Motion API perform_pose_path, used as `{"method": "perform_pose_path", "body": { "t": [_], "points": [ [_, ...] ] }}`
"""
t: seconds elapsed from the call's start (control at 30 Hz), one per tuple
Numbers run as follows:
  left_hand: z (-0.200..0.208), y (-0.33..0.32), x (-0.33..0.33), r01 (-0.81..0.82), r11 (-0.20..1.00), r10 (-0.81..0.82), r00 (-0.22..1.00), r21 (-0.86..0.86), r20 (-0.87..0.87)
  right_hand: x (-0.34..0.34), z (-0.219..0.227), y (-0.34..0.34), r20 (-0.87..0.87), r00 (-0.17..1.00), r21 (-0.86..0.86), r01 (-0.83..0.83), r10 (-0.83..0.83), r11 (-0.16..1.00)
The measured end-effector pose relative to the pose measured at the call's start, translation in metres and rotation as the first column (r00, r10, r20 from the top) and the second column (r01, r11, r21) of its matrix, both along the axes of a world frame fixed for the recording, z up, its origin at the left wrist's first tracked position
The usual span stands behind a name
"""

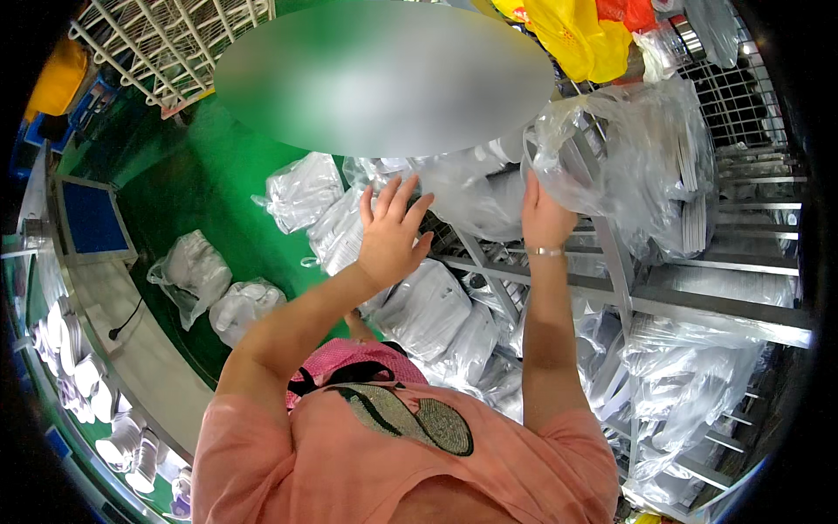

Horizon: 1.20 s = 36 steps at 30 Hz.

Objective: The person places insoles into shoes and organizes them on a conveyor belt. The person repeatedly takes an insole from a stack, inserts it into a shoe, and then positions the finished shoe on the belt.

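My left hand is held out in the middle with its fingers spread and nothing in it. Below and around it lie clear plastic bags packed with pale, flat contents. To the right, my right hand, with a band at the wrist, grips the edge of a clear plastic bag. Its thumb shows on the near side, while the other fingers are mostly hidden. That bag rests on the metal rack, and a stack of thin white pieces shows at its right side.
A metal rack with more bagged goods stands on the right. Filled bags lie on the green floor at left. A white wire cage is far left; yellow bags hang far right. A blurred oval hides the far middle.
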State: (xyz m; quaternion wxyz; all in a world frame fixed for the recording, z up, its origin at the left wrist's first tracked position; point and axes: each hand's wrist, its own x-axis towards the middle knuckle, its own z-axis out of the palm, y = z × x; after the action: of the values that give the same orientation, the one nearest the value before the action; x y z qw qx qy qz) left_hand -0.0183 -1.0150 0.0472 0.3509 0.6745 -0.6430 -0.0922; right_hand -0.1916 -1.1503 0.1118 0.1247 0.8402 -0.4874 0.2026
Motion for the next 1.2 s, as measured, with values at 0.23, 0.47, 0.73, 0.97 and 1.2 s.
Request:
{"method": "perform_pose_path", "body": {
  "t": [0.23, 0.47, 0.73, 0.97, 1.2],
  "points": [
    [0.047, 0.040, 0.023, 0.007, 0.963, -0.084, 0.957, -0.268, -0.276, 0.026, 0.070, 0.106, 0.164, 0.760, -0.041, -0.631, 0.628, 0.774],
    [0.081, 0.137, 0.058, -0.075, 0.980, 0.173, -0.121, 0.183, -0.977, 0.120, 0.080, 0.130, 0.917, 0.379, 0.324, -0.888, 0.121, 0.326],
    [0.072, 0.323, 0.082, -0.761, 0.627, -0.174, -0.344, 0.166, -0.923, 0.216, 0.040, 0.288, 0.824, 0.316, 0.420, -0.898, 0.470, -0.132],
    [0.071, 0.523, 0.051, -0.953, 0.254, -0.239, -0.227, 0.165, -0.944, 0.248, 0.047, 0.518, 0.422, -0.120, 0.412, -0.857, 0.899, -0.308],
    [0.079, 0.714, -0.026, -0.983, 0.120, -0.134, -0.152, 0.137, -0.979, 0.241, 0.049, 0.724, 0.487, -0.393, 0.536, -0.571, 0.780, -0.622]
  ]
}}
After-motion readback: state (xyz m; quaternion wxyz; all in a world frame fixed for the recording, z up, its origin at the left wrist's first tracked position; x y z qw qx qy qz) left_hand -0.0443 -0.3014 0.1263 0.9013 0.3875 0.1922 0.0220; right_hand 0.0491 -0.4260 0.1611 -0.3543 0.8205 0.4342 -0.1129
